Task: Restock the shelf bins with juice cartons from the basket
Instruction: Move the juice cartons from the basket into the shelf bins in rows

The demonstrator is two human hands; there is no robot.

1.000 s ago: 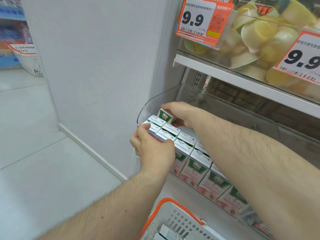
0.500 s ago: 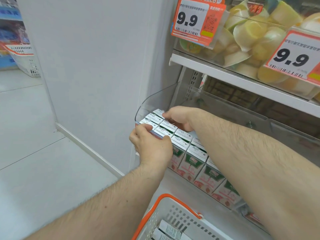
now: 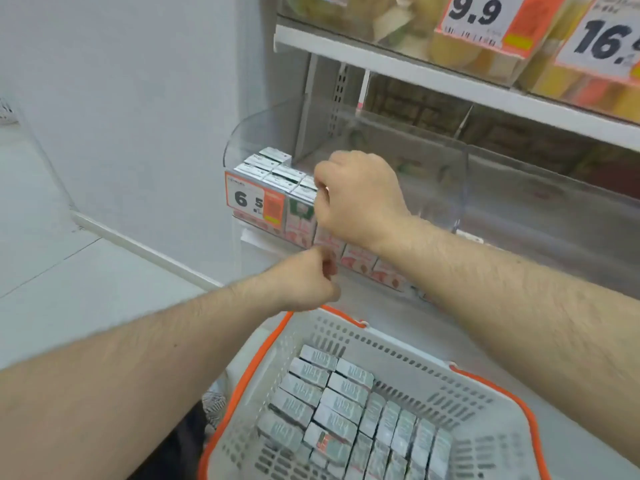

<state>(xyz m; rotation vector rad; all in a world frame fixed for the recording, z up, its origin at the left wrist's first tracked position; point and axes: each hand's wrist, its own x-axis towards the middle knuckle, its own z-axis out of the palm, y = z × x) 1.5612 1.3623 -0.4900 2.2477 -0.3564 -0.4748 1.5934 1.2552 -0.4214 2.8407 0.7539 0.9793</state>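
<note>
Two hands are in the middle of the frame. The right hand (image 3: 360, 195) is curled over the cartons (image 3: 277, 171) in the bin (image 3: 433, 174); I cannot tell if it holds one. The left hand (image 3: 308, 282) is curled below, holding nothing. One basket (image 3: 495, 386), lower right, holds many more cartons.

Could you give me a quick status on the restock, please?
Both hands, left and right, curled, empty. Shelf bin part filled; basket holds cartons. Nothing blocking.
</note>
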